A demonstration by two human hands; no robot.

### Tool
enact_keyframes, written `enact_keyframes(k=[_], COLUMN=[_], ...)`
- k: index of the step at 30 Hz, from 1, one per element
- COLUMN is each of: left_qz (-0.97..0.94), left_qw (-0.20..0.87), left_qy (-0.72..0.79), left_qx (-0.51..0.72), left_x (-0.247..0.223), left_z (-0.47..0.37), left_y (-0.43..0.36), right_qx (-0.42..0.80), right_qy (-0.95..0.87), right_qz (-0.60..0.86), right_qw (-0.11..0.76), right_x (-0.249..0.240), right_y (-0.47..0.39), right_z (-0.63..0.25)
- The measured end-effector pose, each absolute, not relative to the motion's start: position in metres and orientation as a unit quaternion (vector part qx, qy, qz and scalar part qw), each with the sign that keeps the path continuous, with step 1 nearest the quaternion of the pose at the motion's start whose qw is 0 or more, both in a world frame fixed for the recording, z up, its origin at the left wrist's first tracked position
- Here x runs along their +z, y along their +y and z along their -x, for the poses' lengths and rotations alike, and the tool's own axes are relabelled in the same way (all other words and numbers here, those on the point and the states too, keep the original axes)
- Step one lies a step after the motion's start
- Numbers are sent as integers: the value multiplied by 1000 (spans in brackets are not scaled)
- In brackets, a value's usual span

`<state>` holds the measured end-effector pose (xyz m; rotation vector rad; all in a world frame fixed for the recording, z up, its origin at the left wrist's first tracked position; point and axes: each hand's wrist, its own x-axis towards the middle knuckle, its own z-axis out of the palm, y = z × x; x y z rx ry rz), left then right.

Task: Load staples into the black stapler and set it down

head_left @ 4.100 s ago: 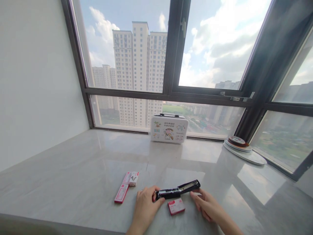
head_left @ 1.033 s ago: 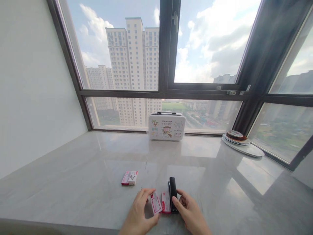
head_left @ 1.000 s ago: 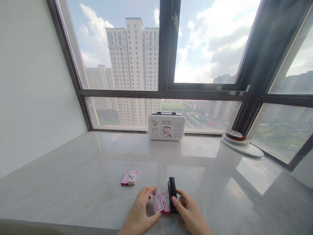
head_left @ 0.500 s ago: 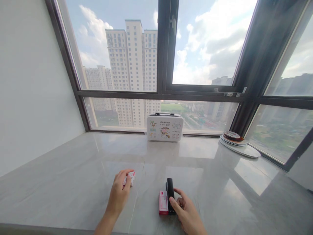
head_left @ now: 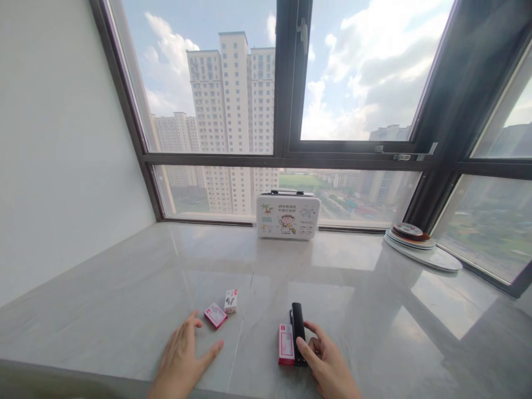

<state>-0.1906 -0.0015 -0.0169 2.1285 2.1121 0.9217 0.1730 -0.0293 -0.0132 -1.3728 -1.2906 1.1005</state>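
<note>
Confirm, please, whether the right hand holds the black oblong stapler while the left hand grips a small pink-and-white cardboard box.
Not quite: in the head view, the left hand is open, near that box but not gripping it. The right hand does hold the black stapler.

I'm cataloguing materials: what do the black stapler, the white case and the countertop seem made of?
Black stapler: probably plastic or painted metal, smooth; even black with a soft sheen.
White case: hard plastic or thin metal, I can't tell which; stiff shape, rounded corners, printed front.
Countertop: likely polished stone or glossy tile; mottled grey, bright reflections.
</note>
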Motion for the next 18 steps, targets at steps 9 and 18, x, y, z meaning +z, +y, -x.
enact_keyframes(k=[9,18], left_qz=[-688,-776], left_qw=[140,355], left_qy=[653,414], left_qx=[283,318], left_x=[29,53], left_z=[147,42], left_y=[3,-14], right_qx=[464,460], right_qy=[-531,-552], right_qz=[538,534], right_qw=[462,445], right_x=[-17,-10], right_y=[-29,-30], right_z=[-174,-175])
